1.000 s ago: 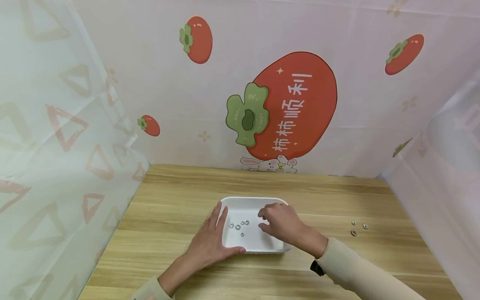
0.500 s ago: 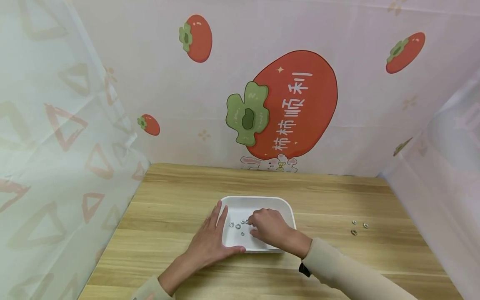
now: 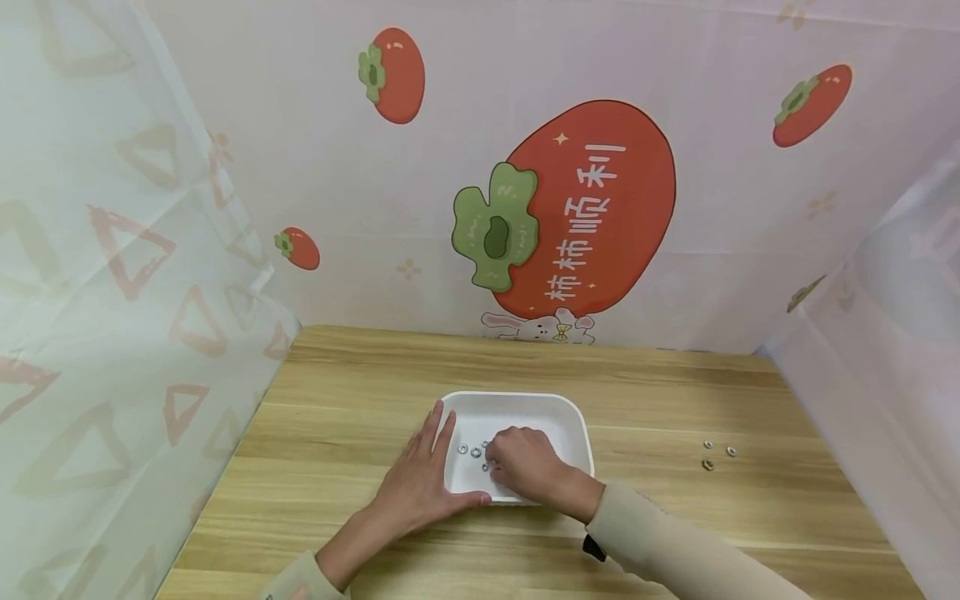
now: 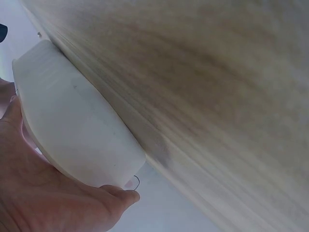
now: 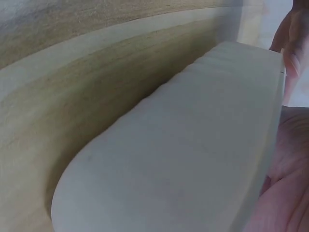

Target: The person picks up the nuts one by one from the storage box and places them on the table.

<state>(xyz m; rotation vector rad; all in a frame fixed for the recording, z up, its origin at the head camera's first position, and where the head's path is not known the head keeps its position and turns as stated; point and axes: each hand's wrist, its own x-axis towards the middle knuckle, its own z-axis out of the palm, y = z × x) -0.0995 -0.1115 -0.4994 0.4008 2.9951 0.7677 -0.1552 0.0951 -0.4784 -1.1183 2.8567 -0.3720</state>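
Note:
A white rectangular tray [image 3: 551, 417] stands on the table with several small ring-shaped metal nuts [image 3: 476, 452] at its left side. My left hand [image 3: 416, 479] rests on the tray's left end, fingers straight along the rim and thumb on the front edge. In the left wrist view that thumb lies along the white wall [image 4: 79, 116]. My right hand [image 3: 528, 467] reaches over the front rim into the tray, fingers bent down at the nuts. Its fingertips cover one nut, and I cannot tell whether they pinch it. The tray's outer wall [image 5: 178, 140] hides them in the right wrist view.
On the wooden table [image 3: 352, 375] to the right lie two silver nuts [image 3: 731, 452] and a darker, brownish nut [image 3: 707, 465]. Printed cloth walls [image 3: 360, 183] enclose the table at the back and both sides.
My right hand has moved left and down inside the tray, from its right part to the nuts, covering one of them. The left hand and tray have stayed in place.

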